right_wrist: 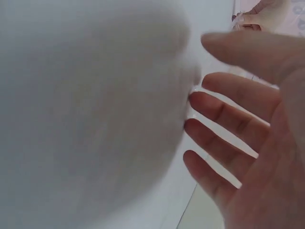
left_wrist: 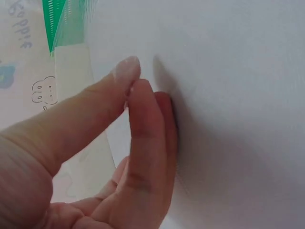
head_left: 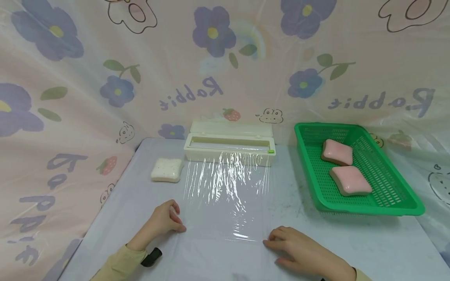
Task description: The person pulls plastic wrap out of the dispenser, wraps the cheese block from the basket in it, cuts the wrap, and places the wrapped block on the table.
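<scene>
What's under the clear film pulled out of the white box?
The pale tabletop shows through the clear film; no object is visible beneath it. Bright glare streaks cover small patches, so what lies right under those can't be seen.

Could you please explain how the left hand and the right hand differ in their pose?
The left hand joins its thumb and index fingertips, pinching the clear film; the right hand holds its thumb apart, with its fingers spread. The left hand is on the side of the white block, while the right hand is on the side of the green basket. Both are near the film's near end.
</scene>
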Demonstrator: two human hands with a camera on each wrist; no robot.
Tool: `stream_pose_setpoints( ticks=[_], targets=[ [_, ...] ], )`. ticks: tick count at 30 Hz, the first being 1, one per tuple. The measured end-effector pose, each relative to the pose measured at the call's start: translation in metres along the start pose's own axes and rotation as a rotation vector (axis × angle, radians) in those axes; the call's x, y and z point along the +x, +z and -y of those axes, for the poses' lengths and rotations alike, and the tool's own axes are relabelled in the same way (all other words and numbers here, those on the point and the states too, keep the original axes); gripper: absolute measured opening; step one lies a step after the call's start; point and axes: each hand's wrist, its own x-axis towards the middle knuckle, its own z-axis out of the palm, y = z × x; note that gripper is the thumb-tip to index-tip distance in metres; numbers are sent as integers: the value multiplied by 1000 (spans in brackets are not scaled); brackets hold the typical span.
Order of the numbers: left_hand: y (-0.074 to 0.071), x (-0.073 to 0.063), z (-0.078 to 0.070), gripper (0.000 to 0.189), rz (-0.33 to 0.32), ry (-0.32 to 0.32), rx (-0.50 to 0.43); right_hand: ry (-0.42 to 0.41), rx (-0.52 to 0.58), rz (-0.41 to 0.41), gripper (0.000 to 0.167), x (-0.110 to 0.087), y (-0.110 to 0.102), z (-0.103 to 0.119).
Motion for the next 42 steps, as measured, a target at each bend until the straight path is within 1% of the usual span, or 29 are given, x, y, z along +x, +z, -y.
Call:
stream_pose_setpoints(
  ticks=[3, 5, 8, 10, 11, 13, 16, 17, 20, 23, 27, 29, 31, 34, 35, 36, 39, 42],
  targets=[
    [-2, -1, 1, 46, 44, 9, -55, 14, 27, -8, 36, -9, -4, 3],
    [-2, -1, 3, 40, 80, 13, -119, 7, 39, -34, 32, -13, -6, 4],
    [-3, -2, 4, 32, 126, 8, -209, -8, 43, -71, 28, -15, -9, 3],
    [-2, -1, 6, 28, 147, -4, -238, -7, 65, -79, 26, -14, -12, 2],
    [-2, -1, 7, 27, 155, -15, -249, -3, 84, -81, 26, -13, -14, 1],
    [-1, -1, 8, 25, 168, -36, -266, 15, 159, -76, 26, -11, -20, 0],
    [-2, -2, 11, 24, 189, -58, -307, 18, 298, -89, 26, -7, -34, -3],
    [-2, -2, 11, 24, 193, -61, -321, 31, 337, -96, 27, -5, -41, -4],
    [-5, -1, 12, 24, 201, -45, -351, 79, 398, -131, 31, -1, -63, -9],
    [-8, 0, 13, 23, 211, -27, -372, 156, 432, -172, 34, 1, -88, -17],
    [-8, 1, 13, 23, 223, -14, -376, 232, 501, -230, 34, -1, -124, -38],
    [-6, 1, 13, 23, 221, -13, -360, 273, 552, -262, 33, -5, -142, -51],
    [-5, 1, 13, 24, 219, -18, -351, 310, 608, -297, 34, -11, -158, -66],
    [-4, 2, 14, 24, 222, -19, -343, 332, 696, -333, 38, -23, -178, -89],
    [-4, 2, 14, 24, 225, -19, -346, 335, 720, -343, 39, -27, -183, -98],
    [-4, 2, 14, 25, 226, -17, -344, 344, 717, -353, 40, -31, -187, -106],
    [-3, 3, 16, 26, 230, -13, -342, 408, 696, -400, 42, -42, -194, -131],
    [-2, 3, 18, 26, 234, -21, -346, 535, 698, -427, 38, -55, -197, -155]
  ],
)
